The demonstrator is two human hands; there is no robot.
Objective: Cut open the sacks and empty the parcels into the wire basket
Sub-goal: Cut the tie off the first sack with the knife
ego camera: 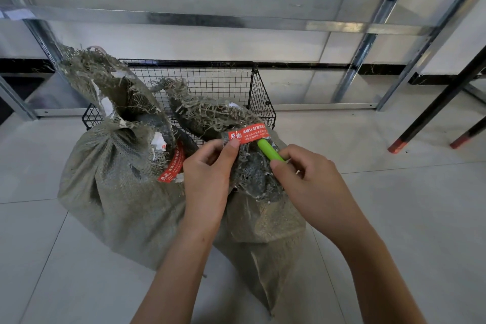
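Head view: the near sack (263, 213) was pinched at its red seal tape (248, 133) by the left hand (207, 173), just before the wire basket (210, 81). A green cutter (269, 151) was gripped by the right hand (307, 179); a slip could nick the left thumb (232, 148) beside it.

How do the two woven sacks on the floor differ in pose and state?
The left sack stands untouched; the right sack has both hands at its neck, the left hand pinching its red tape and the right hand holding a green cutter. The left one's frayed top rises higher. Both are grey-green, tied, red-taped.
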